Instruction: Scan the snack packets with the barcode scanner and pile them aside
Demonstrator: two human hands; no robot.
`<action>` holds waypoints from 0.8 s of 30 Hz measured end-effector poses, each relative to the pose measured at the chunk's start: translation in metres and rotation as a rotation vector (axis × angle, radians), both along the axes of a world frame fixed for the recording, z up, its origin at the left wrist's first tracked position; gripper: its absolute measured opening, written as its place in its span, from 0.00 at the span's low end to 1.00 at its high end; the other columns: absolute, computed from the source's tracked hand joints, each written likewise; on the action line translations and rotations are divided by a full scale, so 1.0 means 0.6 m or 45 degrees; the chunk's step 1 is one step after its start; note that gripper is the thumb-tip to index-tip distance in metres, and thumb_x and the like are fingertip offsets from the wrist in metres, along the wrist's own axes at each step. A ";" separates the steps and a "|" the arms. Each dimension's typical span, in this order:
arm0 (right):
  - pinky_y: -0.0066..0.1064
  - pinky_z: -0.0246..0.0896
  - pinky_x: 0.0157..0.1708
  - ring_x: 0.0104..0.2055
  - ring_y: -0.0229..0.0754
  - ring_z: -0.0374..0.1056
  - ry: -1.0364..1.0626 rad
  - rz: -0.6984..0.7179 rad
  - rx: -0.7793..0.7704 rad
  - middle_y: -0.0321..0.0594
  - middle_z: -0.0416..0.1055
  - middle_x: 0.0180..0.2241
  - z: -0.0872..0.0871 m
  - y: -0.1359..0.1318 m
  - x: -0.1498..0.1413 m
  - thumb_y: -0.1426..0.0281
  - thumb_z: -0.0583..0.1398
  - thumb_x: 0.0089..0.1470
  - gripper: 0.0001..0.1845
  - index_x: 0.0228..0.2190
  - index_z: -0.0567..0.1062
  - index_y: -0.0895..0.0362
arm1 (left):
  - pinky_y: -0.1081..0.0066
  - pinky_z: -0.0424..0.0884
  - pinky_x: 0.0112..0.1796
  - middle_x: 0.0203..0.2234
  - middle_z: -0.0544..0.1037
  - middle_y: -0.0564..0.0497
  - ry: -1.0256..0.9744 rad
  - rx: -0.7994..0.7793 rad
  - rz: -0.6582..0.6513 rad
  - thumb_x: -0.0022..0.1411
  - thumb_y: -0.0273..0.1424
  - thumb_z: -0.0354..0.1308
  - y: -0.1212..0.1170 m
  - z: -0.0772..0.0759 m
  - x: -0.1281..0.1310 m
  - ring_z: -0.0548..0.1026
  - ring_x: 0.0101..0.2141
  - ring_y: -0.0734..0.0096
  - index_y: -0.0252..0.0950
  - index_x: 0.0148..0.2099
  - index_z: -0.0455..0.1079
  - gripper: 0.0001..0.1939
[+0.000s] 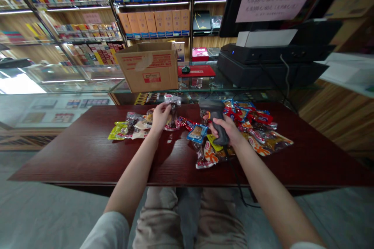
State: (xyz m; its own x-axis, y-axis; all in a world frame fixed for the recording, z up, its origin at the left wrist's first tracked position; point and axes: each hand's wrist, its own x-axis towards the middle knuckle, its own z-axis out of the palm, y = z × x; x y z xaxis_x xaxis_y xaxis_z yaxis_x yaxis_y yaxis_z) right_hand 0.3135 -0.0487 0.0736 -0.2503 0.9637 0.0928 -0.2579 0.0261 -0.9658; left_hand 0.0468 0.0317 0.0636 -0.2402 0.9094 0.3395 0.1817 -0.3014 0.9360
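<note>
My right hand (231, 130) is wrapped around the handle of a dark barcode scanner (221, 118), whose head points left above the table. A cable runs down from its grip over the table's front edge. My left hand (160, 117) pinches a clear-topped snack packet (174, 112) with dark contents. Beside that hand lie several other snack packets (132, 125), a yellow-green one at their left end. Around and beneath the scanner spreads a larger pile of snack packets (260, 136) in red, blue, orange and clear wrapping. A blue snack packet (198, 133) rests between my hands.
The packets lie on a dark red-brown table (87, 148). Behind it, an open cardboard box (149, 70) stands on a glass display counter (122, 87). At right are a monitor (229, 15) and a black cash-register unit (251, 70). Stocked shelves (152, 4) line the back.
</note>
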 end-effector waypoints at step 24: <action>0.25 0.53 0.15 0.14 0.33 0.57 0.027 -0.215 -0.165 0.30 0.65 0.13 -0.005 0.028 0.044 0.59 0.66 0.43 0.21 0.37 0.72 0.58 | 0.57 0.62 0.56 0.50 0.76 0.42 1.028 0.175 -0.738 0.52 0.28 0.65 0.005 -0.042 0.027 0.72 0.52 0.50 0.44 0.50 0.77 0.21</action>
